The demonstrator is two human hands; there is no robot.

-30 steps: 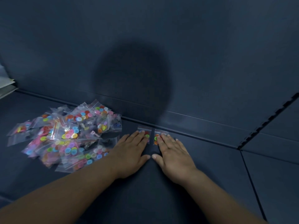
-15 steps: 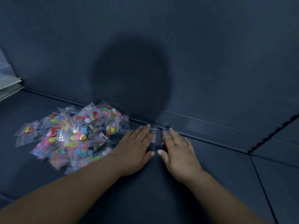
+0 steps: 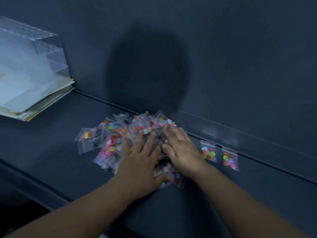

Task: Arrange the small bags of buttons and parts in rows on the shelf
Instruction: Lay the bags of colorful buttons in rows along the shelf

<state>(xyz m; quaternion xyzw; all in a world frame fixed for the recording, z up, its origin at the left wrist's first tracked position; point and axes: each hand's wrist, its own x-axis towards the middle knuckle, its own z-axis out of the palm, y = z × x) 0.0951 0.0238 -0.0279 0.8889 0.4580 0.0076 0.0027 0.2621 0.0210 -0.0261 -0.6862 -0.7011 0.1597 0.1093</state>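
Note:
A heap of small clear bags of coloured buttons (image 3: 109, 134) lies on the dark shelf (image 3: 51, 152). My left hand (image 3: 142, 162) rests flat on the heap with fingers spread. Beside it my right hand (image 3: 181, 148) lies flat on the heap's right side, fingers straight. To the right, near the shelf's back edge, two bags lie side by side: one bag (image 3: 208, 152) and a second bag (image 3: 229, 159). Neither hand touches them. The frame is blurred by motion.
A clear plastic box over a stack of papers (image 3: 30, 79) stands at the back left. The dark back wall (image 3: 223, 66) rises right behind the bags. The shelf's front edge (image 3: 34, 188) runs at lower left.
Both hands left the two bags by the back edge and moved left onto the heap. The view swung left, bringing the clear box into sight.

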